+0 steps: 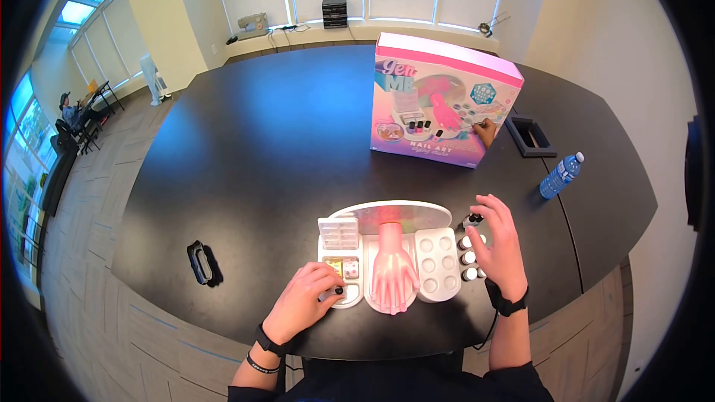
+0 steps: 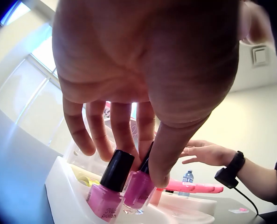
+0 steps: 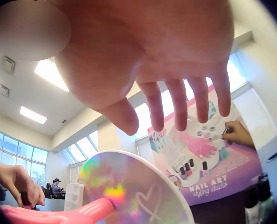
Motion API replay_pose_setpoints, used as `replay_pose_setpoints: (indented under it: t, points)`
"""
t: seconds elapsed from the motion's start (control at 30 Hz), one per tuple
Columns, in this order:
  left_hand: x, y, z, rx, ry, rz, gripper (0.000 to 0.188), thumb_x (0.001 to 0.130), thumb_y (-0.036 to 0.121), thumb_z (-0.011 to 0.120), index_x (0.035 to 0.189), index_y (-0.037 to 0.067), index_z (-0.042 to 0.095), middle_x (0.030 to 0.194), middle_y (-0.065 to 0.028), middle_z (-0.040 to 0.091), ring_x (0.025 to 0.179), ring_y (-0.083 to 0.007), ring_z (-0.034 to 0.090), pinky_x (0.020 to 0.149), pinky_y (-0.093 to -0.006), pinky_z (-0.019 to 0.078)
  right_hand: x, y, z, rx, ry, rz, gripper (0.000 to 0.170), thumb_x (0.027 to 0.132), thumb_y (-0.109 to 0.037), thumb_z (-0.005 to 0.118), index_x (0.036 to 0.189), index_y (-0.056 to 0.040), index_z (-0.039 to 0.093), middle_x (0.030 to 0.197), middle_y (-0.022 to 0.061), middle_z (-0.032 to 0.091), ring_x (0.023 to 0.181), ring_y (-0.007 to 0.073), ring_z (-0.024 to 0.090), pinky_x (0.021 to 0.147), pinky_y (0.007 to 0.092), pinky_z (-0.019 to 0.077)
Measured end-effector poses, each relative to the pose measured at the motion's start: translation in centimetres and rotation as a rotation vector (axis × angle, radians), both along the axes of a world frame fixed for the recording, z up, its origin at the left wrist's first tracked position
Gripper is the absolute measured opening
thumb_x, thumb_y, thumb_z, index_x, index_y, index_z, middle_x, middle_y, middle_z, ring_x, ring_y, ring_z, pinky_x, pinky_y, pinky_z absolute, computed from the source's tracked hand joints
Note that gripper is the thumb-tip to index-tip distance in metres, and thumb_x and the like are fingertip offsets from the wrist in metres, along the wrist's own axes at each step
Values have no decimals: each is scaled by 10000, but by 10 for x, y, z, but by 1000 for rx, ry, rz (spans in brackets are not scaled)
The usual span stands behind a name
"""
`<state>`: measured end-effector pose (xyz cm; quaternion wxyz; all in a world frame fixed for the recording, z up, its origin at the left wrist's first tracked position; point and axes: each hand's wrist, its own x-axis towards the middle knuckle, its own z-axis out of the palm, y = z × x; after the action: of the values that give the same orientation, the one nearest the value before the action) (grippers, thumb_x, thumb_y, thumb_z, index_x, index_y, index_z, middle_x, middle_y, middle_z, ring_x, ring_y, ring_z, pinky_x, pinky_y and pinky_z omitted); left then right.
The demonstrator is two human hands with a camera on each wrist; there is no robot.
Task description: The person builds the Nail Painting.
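Note:
My left hand (image 1: 304, 299) is at the left section of a white nail art station (image 1: 417, 299). Its thumb and fingers pinch a magenta nail polish bottle (image 2: 138, 190) by the black cap. Right beside that bottle stands a lighter pink nail polish bottle (image 2: 102, 201), also black-capped. A pink model hand (image 1: 392, 275) lies palm down in the station's middle, before a shiny holographic backboard (image 1: 426, 216). My right hand (image 1: 500, 249), fingers extended and holding nothing, hovers above several white-capped bottles (image 1: 468, 257) beside the palette with round wells (image 1: 436, 281).
A large pink nail art box (image 1: 439, 104) stands behind the station. To the right are a water bottle (image 1: 561, 176) and a dark square tray (image 1: 547, 150). A small black-rimmed object (image 1: 199, 263) lies at left on the black table (image 1: 246, 141). Far left, a person (image 1: 72, 113) sits.

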<state>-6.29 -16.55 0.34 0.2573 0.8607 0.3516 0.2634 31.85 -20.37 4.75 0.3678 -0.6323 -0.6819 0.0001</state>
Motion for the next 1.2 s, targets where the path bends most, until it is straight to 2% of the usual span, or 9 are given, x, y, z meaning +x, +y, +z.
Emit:
replay_pose_setpoints:
  t: [0.1, 0.2, 0.27, 0.5, 0.7, 0.83, 1.0, 1.2]
  points:
    - [0, 2, -4, -4, 21, 15, 191, 868, 79, 828, 1043, 65, 752, 1088, -79, 735, 1143, -303, 657, 1026, -433, 546, 16, 7, -17, -14, -25, -49, 394, 923, -98, 775, 1296, -14, 679, 1426, 191, 646, 1395, 445, 559, 1158, 518, 473]
    - [1, 3, -6, 19, 20, 38, 207, 823, 63, 867, 1004, 63, 766, 1042, -68, 751, 1119, -297, 666, 997, -416, 560, 31, 12, -35, -63, -61, -117, 436, 914, -112, 785, 1325, -22, 673, 1429, 188, 647, 1383, 432, 566, 1152, 511, 480]
    - [-1, 3, -9, -14, 43, 13, 195, 874, 87, 825, 1050, 69, 744, 1108, -82, 730, 1152, -309, 647, 1042, -438, 535, 38, 17, -45, -81, -44, -139, 449, 910, -115, 791, 1334, -28, 673, 1432, 187, 648, 1384, 425, 567, 1152, 506, 481]
    - [0, 4, -11, -21, 58, 34, 186, 876, 93, 827, 1036, 66, 735, 1104, -84, 721, 1156, -316, 643, 1041, -441, 533, 52, 27, -64, -151, 12, -214, 487, 911, -125, 802, 1374, -52, 672, 1433, 173, 656, 1375, 403, 579, 1142, 487, 492]
    - [0, 4, -10, -34, 48, 39, 196, 874, 98, 834, 1032, 62, 725, 1084, -85, 711, 1151, -319, 638, 1038, -440, 532, 56, 29, -72, -195, 26, -235, 460, 913, -121, 793, 1356, -63, 684, 1380, 148, 687, 1312, 389, 626, 1121, 462, 507]
    - [0, 4, -8, -46, 50, 47, 202, 874, 101, 835, 1027, 62, 708, 1065, -84, 703, 1143, -319, 636, 1034, -442, 531, 58, 30, -74, -193, 26, -237, 422, 923, -136, 795, 1332, -67, 713, 1364, 147, 698, 1309, 387, 628, 1097, 477, 523]
    - [0, 3, -9, -27, 42, 50, 260, 830, 73, 873, 1040, 68, 720, 1049, -84, 703, 1109, -329, 640, 995, -431, 545, 59, 30, -79, -226, 11, -277, 356, 944, -186, 789, 1281, -71, 766, 1349, 165, 722, 1310, 389, 632, 1094, 480, 529]
    - [-1, 2, -8, -21, 57, 63, 324, 818, 97, 892, 1088, 60, 718, 1093, -93, 695, 1128, -335, 631, 1005, -433, 542, 58, 29, -81, -218, -15, -293, 368, 947, -217, 793, 1282, -65, 772, 1370, 189, 718, 1315, 402, 632, 1108, 491, 523]
